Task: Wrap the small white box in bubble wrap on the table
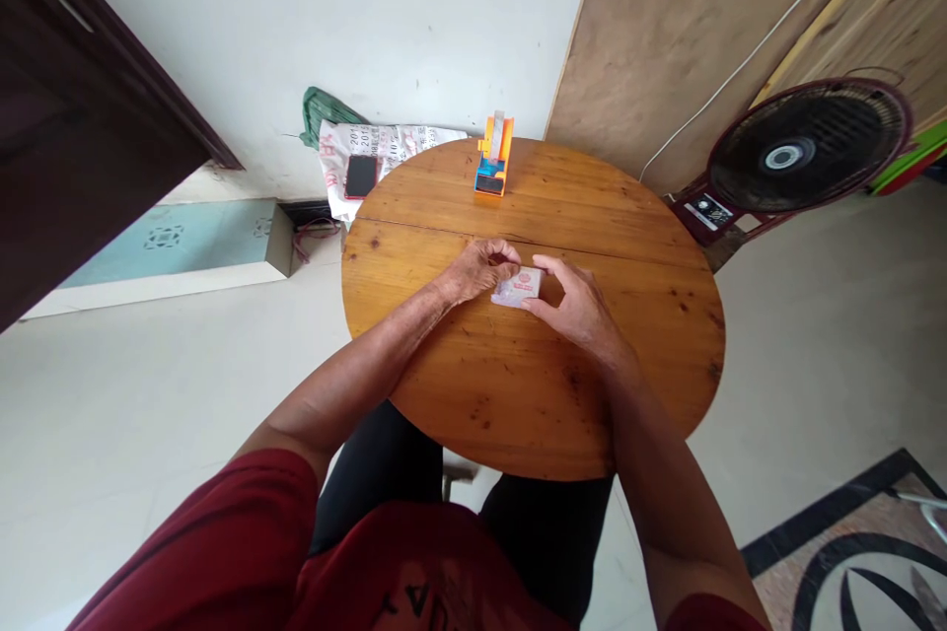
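Note:
A small white box with red print (pixel 526 282), in what looks like clear plastic wrap, is held just above or on the round wooden table (pixel 480 394). My left hand (pixel 480 270) pinches the wrap at the box's left upper corner, thumb and fingertips together. On the other side, my right hand (pixel 573 301) grips the box's right end, with the thumb at the near edge and the index finger at the far edge. Whether the box rests on the wood is hard to tell.
An orange and blue tape dispenser (pixel 493 158) stands at the table's far edge. Behind the left edge, a dark phone (pixel 361 176) lies on a printed white sack (pixel 400 143). A fan (pixel 784 156) stands beyond the table at the right, near the wall.

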{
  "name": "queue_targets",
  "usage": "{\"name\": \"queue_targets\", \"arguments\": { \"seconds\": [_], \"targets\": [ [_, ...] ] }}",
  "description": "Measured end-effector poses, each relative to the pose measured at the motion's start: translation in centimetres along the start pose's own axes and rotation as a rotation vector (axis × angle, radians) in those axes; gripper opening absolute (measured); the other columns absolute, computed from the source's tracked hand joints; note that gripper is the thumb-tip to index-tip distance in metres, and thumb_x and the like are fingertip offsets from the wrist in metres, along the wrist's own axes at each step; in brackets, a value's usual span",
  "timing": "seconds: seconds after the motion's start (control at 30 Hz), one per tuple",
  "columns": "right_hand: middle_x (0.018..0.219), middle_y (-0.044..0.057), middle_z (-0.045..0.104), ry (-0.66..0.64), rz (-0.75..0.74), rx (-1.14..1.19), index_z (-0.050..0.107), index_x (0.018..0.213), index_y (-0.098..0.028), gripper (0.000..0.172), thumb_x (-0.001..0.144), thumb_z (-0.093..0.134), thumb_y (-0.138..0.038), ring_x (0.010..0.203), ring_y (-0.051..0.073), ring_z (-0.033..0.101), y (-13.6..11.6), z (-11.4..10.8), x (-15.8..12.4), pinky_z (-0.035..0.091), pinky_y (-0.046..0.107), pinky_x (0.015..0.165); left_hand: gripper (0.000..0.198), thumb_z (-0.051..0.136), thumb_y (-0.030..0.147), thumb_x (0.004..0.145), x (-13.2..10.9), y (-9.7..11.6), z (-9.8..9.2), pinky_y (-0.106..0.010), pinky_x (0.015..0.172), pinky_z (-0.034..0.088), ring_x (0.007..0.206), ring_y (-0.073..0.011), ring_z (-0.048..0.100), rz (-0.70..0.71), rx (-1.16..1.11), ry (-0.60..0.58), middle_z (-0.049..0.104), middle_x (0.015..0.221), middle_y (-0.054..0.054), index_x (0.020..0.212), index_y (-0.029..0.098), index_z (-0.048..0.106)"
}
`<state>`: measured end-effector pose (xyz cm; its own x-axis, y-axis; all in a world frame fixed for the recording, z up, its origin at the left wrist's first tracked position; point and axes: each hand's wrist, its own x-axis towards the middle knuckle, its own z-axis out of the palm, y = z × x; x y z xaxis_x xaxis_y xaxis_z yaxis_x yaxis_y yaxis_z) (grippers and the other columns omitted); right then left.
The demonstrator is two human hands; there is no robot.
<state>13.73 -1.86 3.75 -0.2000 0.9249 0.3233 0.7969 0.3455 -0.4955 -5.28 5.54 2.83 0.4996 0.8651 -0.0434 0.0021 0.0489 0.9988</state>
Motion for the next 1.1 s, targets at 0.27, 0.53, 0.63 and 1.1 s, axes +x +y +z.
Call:
{"name": "queue_targets", "arguments": {
  "seconds": [0.27,0.53,0.63,1.1],
  "targets": [
    [0.135,0.010,0.062,0.032,-0.119,-0.073,0.068,0.115,-0.027,0.034,0.082,0.071,-0.033,0.123,0.032,0.061,0.0,0.0,-0.2,0.044,0.052,0.105,0.011,0.071,0.017,0.075,-0.2,0.0,-0.2,-0.021,0.058,0.042,0.058,-0.0070,0.053,-0.008,-0.041,-0.033,0.062,0.067,0.002,0.080,0.012,0.063],
    [0.140,0.012,0.059,-0.020,-0.110,-0.118,0.064,0.122,-0.027,0.044,0.080,0.074,-0.035,0.129,0.034,0.056,0.0,-0.3,-0.2,0.041,0.055,0.108,0.013,0.071,0.022,0.074,-0.1,-0.3,-0.4,-0.023,0.064,0.043,0.063,-0.0085,0.054,0.021,-0.053,-0.048,0.064,0.070,0.001,0.081,0.012,0.065],
    [0.143,0.011,0.057,-0.050,-0.059,-0.064,0.054,0.136,-0.029,0.062,0.078,0.075,-0.036,0.133,0.036,0.054,0.0,-0.6,-0.2,0.042,0.058,0.107,0.013,0.069,0.023,0.073,-0.2,-0.1,-0.7,-0.023,0.070,0.043,0.069,-0.0094,0.056,0.041,-0.048,0.003,0.066,0.075,0.001,0.081,0.013,0.067],
    [0.127,0.010,0.070,-0.055,0.026,-0.045,0.058,0.134,-0.028,0.059,0.077,0.071,-0.033,0.117,0.034,0.065,-0.3,0.2,0.1,0.047,0.055,0.103,0.031,0.083,0.035,0.066,0.2,-1.0,-0.4,-0.023,0.061,0.044,0.061,-0.0085,0.055,0.040,-0.121,-0.048,0.065,0.070,0.000,0.080,0.012,0.066]
  ]
}}
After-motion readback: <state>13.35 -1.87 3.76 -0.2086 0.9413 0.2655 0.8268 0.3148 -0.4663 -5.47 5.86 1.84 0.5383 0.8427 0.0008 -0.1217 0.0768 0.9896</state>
